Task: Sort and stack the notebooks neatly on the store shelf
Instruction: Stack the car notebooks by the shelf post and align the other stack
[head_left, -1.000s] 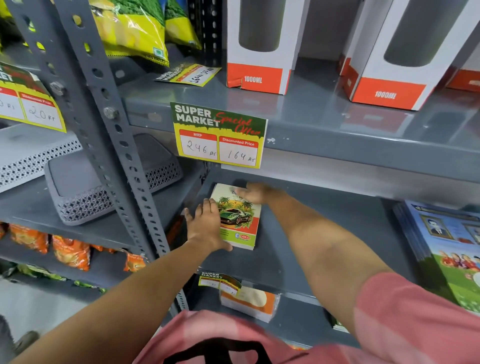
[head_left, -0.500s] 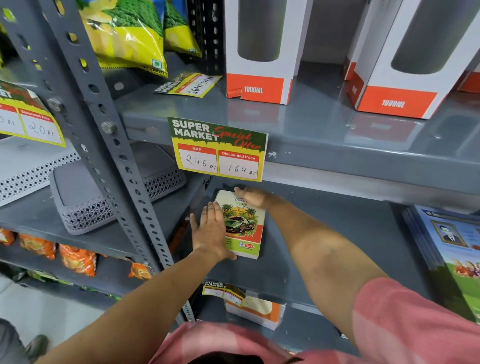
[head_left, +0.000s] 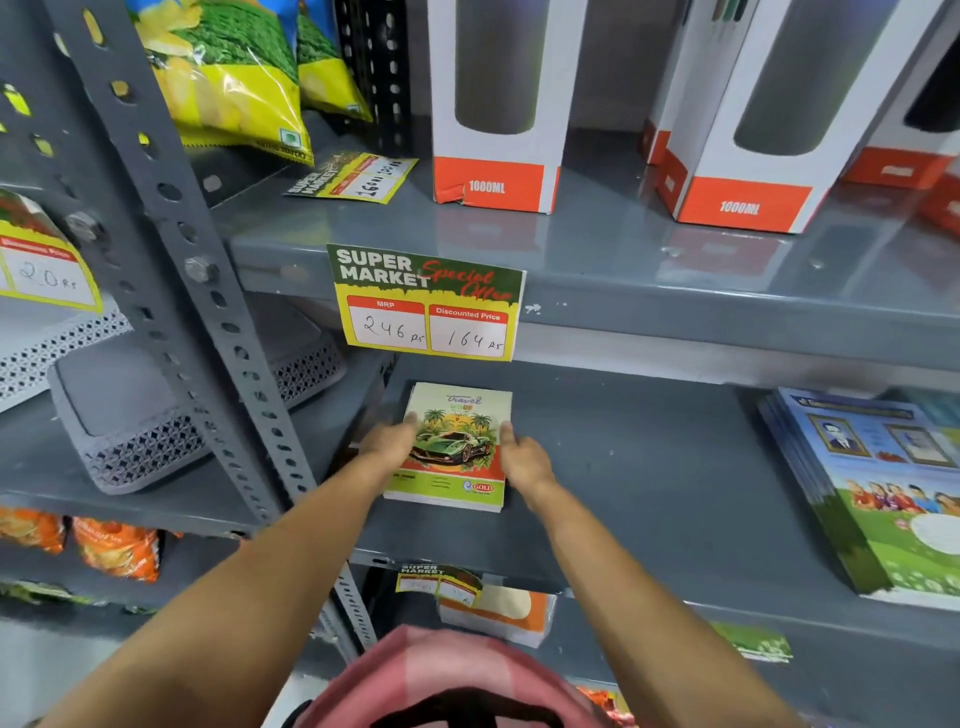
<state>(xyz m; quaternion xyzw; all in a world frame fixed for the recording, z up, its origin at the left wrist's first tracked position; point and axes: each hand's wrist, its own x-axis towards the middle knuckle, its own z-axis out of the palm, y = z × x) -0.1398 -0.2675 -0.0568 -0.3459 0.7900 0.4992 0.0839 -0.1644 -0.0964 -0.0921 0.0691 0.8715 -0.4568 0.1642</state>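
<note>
Notebook stack (head_left: 454, 447) lies flat on the grey middle shelf (head_left: 649, 467), at its left end, near the front edge. Top cover: green sports car under palms, "Travel" at top, green band with a "GOLD" logo at the bottom. White page edges show along the front.

Left hand (head_left: 387, 441) sits at 9 o'clock of the stack, fingers flat against its left edge. Right hand (head_left: 524, 460) at 3 o'clock, fingers on the right edge. Both hands apart from each other, pressing the stack between them, not curled around it. Forearms reach up from 6 o'clock.

Price tag (head_left: 427, 301) hangs at 12 o'clock, on the shelf lip above. Second pile of notebooks (head_left: 883, 488) at 3 o'clock, well apart.
</note>
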